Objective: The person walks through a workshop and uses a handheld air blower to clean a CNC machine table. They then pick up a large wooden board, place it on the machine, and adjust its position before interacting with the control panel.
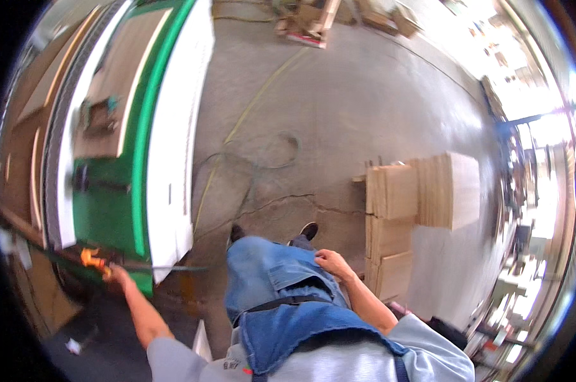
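Observation:
My left hand (115, 274) grips an orange tool (94, 260), perhaps a gun-shaped one, at the near end of a long green and white machine (138, 219). A dark hose or bar runs rightward close by. My right hand (326, 261) is on the front of my blue denim apron (281, 274), its fingers curled on the cloth. A wooden panel (138, 44) lies along the machine's bed, with a small blurred object on it.
Stacked boards (447, 188) stand on the concrete floor (326, 114) to my right, beside my feet. A yellow line and a loose hose cross the floor ahead. Wooden pieces (307, 22) sit at the far end. Blurred shelving lines the right rim.

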`<state>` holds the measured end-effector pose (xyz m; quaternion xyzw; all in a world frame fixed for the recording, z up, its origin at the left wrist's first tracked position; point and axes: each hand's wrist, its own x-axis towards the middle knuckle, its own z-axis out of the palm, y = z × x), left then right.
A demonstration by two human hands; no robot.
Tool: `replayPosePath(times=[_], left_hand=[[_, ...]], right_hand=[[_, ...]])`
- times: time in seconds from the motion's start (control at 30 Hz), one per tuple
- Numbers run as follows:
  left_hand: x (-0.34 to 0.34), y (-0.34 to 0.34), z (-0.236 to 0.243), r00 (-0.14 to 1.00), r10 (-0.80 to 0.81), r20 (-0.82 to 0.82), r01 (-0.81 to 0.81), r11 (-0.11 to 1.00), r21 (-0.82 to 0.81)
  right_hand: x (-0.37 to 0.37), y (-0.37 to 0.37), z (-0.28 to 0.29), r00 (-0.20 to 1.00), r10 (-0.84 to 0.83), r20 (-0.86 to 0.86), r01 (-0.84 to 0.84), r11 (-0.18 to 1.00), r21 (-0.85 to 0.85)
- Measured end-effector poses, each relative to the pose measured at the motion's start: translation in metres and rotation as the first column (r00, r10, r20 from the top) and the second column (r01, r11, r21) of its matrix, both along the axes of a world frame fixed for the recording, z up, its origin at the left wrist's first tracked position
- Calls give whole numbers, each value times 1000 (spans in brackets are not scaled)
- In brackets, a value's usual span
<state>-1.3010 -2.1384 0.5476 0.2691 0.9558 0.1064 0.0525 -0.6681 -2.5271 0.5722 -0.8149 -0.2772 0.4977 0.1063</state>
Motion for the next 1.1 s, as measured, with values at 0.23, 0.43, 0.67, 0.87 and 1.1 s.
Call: replayPosePath(times=[0.23,0.43,0.67,0.87,1.1], left_hand=[[9,-100,-25,640,-679,-359,567,733,-376],[208,-197,-82,249,-958,-142,619,270,-738],[461,-177,-147,350,-767,538,911,413,-4],[685,-139,-97,-136,-571,810,962,121,247],[807,-13,-129,-367,-713,598,810,-561,-172]], right_hand=[[93,-71,-15,950,-307,-63,313,940,138],[170,-179,-51,826,-562,-44,563,820,107],[215,-246,-82,527,-849,-50,849,528,-12],[261,-203,-110,363,-904,-225,930,368,25],[396,-121,-156,76,-971,-227,997,80,-5]])
